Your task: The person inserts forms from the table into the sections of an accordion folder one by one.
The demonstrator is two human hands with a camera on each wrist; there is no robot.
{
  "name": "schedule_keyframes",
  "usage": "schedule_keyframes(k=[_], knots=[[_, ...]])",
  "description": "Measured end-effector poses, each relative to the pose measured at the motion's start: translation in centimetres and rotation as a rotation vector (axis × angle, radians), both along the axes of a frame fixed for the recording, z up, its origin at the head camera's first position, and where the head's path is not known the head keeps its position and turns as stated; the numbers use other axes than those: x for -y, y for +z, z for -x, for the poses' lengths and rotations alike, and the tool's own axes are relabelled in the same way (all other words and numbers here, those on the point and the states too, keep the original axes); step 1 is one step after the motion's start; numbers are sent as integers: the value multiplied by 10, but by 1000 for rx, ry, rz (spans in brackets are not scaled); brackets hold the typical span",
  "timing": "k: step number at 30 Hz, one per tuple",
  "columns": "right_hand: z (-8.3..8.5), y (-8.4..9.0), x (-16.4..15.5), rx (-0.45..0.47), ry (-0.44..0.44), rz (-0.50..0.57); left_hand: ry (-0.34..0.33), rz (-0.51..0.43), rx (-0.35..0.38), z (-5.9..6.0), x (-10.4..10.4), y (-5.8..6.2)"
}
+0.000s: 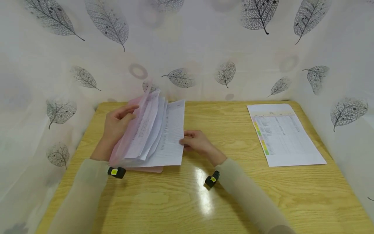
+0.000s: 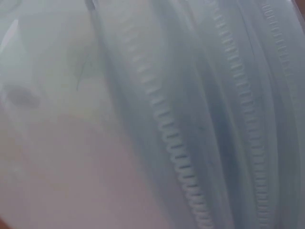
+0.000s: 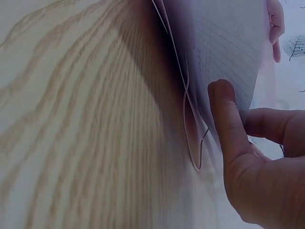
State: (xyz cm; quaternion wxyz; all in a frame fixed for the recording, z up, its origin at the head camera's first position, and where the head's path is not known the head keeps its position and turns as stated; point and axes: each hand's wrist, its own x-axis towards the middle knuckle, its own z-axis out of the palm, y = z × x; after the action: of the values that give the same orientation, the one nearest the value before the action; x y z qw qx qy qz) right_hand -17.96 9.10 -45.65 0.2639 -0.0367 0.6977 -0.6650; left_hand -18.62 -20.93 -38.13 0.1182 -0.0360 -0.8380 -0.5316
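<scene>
A pink translucent folder point(image 1: 146, 169) lies at the left-middle of the wooden table point(image 1: 181, 201), with several printed sheets point(image 1: 170, 136) inside. My left hand point(image 1: 128, 113) holds the pink cover point(image 1: 128, 136) and a few fanned sheets lifted off the stack. My right hand point(image 1: 184, 140) pinches the right edge of the lowest flat sheet. In the right wrist view the thumb point(image 3: 224, 109) presses on that sheet's edge point(image 3: 224, 43) above the table point(image 3: 71, 119). The left wrist view is a close blur of printed sheets point(image 2: 167, 129).
A separate printed sheet point(image 1: 283, 133) with a coloured left column lies flat at the table's right side. Leaf-patterned walls point(image 1: 204, 48) close in the table at the back and on both sides. Bare wood lies between the folder and that sheet.
</scene>
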Motion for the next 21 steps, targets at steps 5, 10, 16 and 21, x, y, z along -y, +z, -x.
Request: schedule_keyframes(k=[5,10,16,21], knots=[[2,-4,9,30,-21,14,1,-9,2,0,0,0],[3,-6,17,41,-31,20,3,1,0,1,0,-1],[4,-8,28,49,-27,30,0,16,3,1,-1,0],[5,-9,37,39,-16,15,-2,22,10,1,-1,0]])
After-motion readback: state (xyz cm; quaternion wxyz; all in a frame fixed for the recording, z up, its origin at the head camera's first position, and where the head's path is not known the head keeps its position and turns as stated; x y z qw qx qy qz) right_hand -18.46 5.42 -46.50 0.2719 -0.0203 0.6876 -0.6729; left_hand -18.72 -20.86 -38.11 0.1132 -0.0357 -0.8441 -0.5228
